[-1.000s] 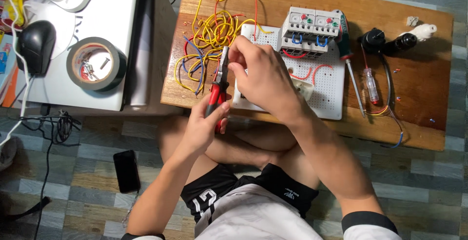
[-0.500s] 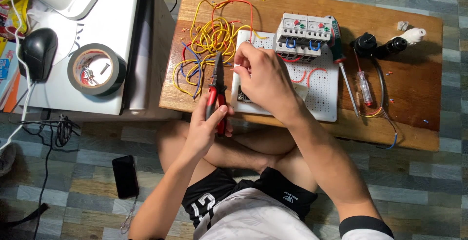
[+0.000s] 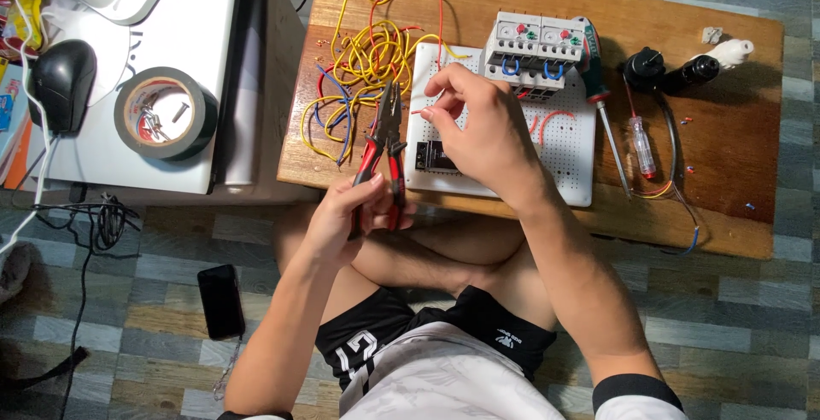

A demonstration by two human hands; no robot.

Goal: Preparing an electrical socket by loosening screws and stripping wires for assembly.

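My left hand (image 3: 346,215) grips the red-and-black handles of a pair of pliers (image 3: 386,142), jaws pointing away from me over the table's near edge. My right hand (image 3: 478,130) hovers over a white perforated board (image 3: 568,151) and pinches a short piece of red wire (image 3: 424,111) between thumb and fingers. A grey-white block of electrical switchgear (image 3: 534,49) stands at the board's far edge. A tangle of yellow, red and blue wires (image 3: 367,61) lies left of the board, just beyond the pliers' tips.
A low wooden table (image 3: 726,172) holds a green-handled screwdriver (image 3: 598,87), a small tester screwdriver (image 3: 641,145) and black lamp holders (image 3: 675,70). To the left, a white surface (image 3: 205,44) bears a tape roll (image 3: 165,113) and a mouse (image 3: 61,83). A phone (image 3: 220,300) lies on the floor.
My right hand has lifted a little from the board with the red wire piece. My left hand and the pliers have drawn slightly toward me and leftward of it.
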